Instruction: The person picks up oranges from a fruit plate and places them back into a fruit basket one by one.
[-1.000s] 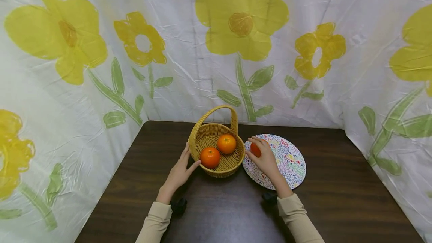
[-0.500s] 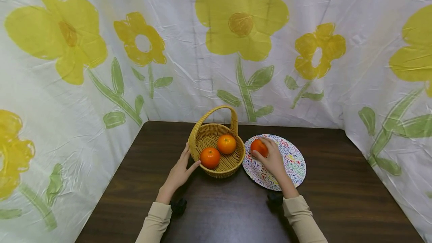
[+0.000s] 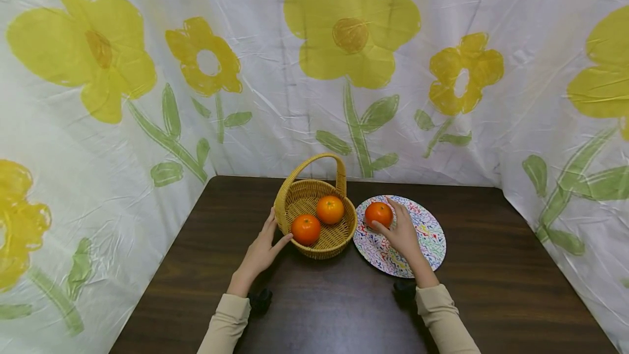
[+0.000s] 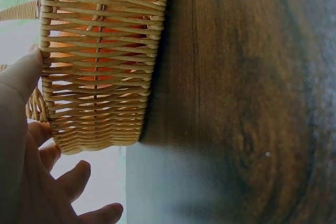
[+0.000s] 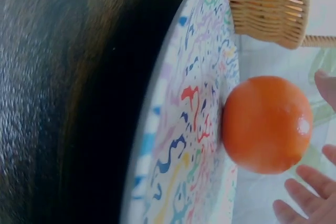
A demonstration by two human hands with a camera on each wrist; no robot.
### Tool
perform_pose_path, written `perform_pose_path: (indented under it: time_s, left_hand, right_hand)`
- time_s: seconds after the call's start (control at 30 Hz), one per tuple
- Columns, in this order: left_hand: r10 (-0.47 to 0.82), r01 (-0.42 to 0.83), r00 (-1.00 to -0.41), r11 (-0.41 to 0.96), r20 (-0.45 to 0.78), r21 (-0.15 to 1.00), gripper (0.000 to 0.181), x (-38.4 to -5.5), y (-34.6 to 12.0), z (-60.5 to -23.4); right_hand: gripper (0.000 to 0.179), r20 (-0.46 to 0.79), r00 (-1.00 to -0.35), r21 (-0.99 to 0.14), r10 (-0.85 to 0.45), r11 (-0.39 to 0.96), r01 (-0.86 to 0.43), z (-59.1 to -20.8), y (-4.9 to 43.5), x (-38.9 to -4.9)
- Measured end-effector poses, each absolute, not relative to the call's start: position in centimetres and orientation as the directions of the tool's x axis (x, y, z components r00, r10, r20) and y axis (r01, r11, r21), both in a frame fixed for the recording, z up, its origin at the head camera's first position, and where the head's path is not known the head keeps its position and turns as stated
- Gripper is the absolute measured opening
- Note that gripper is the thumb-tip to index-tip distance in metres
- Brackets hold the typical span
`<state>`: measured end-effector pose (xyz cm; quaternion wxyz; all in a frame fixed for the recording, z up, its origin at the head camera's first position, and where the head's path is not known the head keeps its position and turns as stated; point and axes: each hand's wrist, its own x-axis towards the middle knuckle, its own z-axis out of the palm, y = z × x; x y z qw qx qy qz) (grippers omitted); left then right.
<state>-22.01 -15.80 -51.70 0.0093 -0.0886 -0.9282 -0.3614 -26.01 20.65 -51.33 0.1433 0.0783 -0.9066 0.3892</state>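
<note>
A yellow wicker basket (image 3: 318,245) with a tall handle stands on the table, and two oranges (image 3: 306,230) lie inside it. My left hand (image 3: 259,253) rests against the basket's left rim with spread, nearly straight fingers. In the left wrist view the thumb and fingertips touch the woven rim (image 4: 102,98). To the right, a third orange (image 3: 379,215) sits on the left part of a round plate (image 3: 427,228) with a multicoloured squiggle pattern. Around that orange hovers my right hand (image 3: 404,234), fingers extended. The right wrist view shows gaps between the orange (image 5: 266,124) and the fingers.
A dark wood-grain table (image 3: 314,310) carries everything. Behind it and at both sides hangs a white curtain (image 3: 270,124) printed with yellow flowers. The basket's handle (image 3: 314,160) arches above its far side, and the plate lies close to the basket's right.
My right hand has moved right from beside the basket. The third orange has come down slightly rightward onto the plate, and the fingers have spread away from it. The left hand stays put.
</note>
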Motion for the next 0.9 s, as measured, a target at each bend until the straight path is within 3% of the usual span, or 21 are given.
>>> perform_pose_path:
  time_s: [0.5,0.9]
  left_hand:
    - [0.157,0.169,-0.985,0.726,0.079,0.667,0.078,-22.07,-15.94,-51.71]
    - [0.152,0.161,-0.986,0.738,0.071,0.656,0.079,-22.08,-16.02,-51.67]
  right_hand:
    - [0.083,0.179,-0.984,-0.734,-0.014,0.664,-0.143,-51.52,20.67,-26.36]
    - [0.081,0.154,-0.988,-0.751,-0.006,0.650,-0.121,-52.26,20.27,-26.97]
